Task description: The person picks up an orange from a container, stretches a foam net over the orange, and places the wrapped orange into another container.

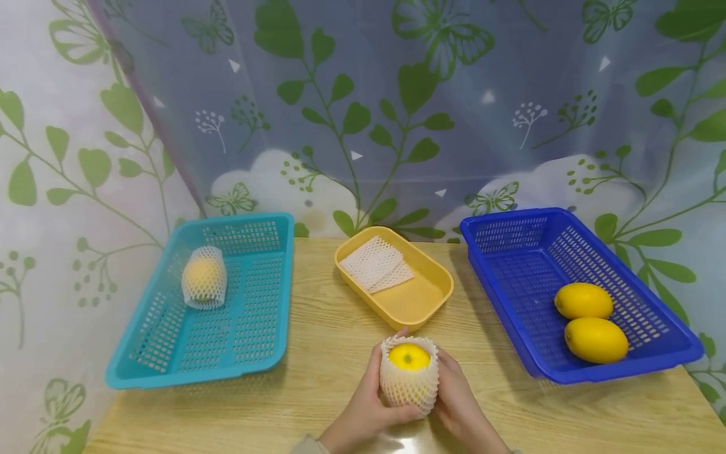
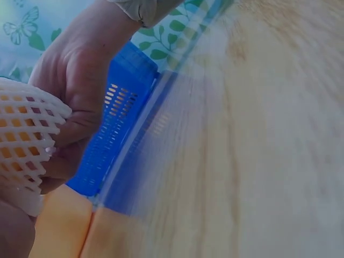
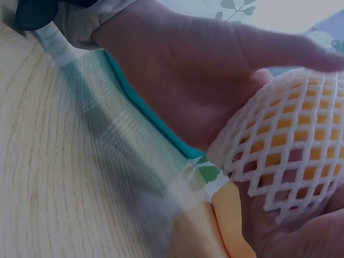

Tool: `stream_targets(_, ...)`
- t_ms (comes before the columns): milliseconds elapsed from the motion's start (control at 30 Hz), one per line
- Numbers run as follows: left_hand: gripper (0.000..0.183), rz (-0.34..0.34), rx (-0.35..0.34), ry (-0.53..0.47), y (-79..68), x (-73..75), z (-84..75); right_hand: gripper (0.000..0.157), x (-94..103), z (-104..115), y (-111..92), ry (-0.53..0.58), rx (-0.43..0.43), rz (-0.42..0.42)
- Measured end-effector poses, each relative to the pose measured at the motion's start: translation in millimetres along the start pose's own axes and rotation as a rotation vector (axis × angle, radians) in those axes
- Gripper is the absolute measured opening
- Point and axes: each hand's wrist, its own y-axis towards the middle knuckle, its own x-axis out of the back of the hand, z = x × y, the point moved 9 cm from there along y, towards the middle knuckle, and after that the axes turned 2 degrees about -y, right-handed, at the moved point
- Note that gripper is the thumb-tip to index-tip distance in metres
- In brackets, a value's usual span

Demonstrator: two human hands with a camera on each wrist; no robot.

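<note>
Both hands hold a yellow lemon in a white foam net sleeve, close over the near part of the table. Its stem end shows at the sleeve's open top. My left hand grips the left side, with the thumb across the front. On the other side my right hand curls its fingers at the net; in the left wrist view, these fingers are bent at the sleeve's edge. The mesh is stretched round the fruit in the right wrist view.
A teal basket at left contains a netted fruit. Behind the hands, a yellow tray has flat foam nets. Two lemons lie in a blue basket at right. A patterned curtain hangs behind the table.
</note>
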Motion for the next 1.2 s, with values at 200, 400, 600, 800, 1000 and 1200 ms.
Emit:
stream_targets(200, 0.101, -0.061, 0.039, 0.047, -0.3, 3.7, 5.0, 0.045, -0.3, -3, 1, -0.034, -0.009, 0.017)
stream_targets(400, 0.098, -0.078, 0.044, 0.087, -0.2, 1.2, -16.7, 0.045, -2.1, -4, 2, -0.033, -0.024, 0.051)
stream_targets(600, 0.094, -0.090, 0.000, 0.100, 0.7, 1.6, -23.0, 0.045, -4.5, -4, 1, -0.022, -0.025, 0.071)
stream_targets(800, 0.093, -0.115, 0.013, 0.111, 1.9, 8.4, -7.6, 0.038, -0.6, 2, 1, -0.085, 0.013, 0.006)
stream_targets(1000, 0.092, -0.138, 0.015, 0.136, 1.9, 14.5, -4.3, 0.020, 8.9, 27, -3, -0.357, 0.201, -0.135)
stream_targets(1200, 0.091, -0.131, 0.011, 0.079, 3.3, 16.1, -10.6, 0.019, 3.3, 50, -16, -0.440, 0.432, -0.130)
